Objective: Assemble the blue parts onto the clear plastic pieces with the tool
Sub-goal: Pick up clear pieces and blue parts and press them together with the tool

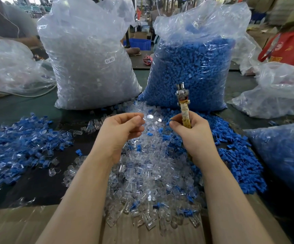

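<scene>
Two tall bags (90, 55) stand on the dark table (37, 184) (parts strewn).

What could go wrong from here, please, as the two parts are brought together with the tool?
1. The right hand grips the tool while also pinching a blue part at its fingertips, so the part may slip and drop into the clear pile.
2. The clear piece in the left hand is held only at the fingertips and could twist as the parts meet.
3. Loose blue parts lie mixed in the clear pile, inviting a wrong pick.
</scene>
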`<state>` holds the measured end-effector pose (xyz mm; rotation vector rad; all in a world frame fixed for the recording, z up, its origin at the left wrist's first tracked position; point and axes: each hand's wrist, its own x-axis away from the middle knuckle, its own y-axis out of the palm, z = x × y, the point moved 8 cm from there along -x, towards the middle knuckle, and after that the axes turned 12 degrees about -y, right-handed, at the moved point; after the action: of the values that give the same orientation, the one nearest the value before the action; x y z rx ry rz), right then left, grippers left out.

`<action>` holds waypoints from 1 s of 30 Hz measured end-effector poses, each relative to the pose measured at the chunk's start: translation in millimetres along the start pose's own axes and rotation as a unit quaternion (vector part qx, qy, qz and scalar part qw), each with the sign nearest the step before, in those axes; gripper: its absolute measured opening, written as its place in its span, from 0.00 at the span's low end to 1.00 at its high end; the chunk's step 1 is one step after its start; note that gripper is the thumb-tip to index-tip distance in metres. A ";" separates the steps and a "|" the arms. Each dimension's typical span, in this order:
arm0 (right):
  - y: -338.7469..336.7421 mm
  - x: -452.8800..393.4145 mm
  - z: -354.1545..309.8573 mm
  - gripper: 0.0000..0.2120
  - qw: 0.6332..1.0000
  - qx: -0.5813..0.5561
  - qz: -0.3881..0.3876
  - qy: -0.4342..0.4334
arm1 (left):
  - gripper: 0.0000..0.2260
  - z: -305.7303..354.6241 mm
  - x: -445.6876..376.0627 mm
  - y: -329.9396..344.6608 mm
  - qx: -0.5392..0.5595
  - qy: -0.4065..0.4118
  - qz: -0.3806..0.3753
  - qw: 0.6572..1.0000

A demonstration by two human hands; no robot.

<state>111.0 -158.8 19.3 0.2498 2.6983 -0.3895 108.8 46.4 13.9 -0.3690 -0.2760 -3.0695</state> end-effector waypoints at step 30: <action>18.9 4.5 -24.2 0.07 0.995 -0.017 -0.013 -0.101 | 0.03 -9.9 11.3 24.8 0.081 -0.023 0.036 0.996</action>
<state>102.5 -133.0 34.3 0.1566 2.5101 -0.3563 97.0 20.0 11.3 -0.4307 -0.4985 -2.9450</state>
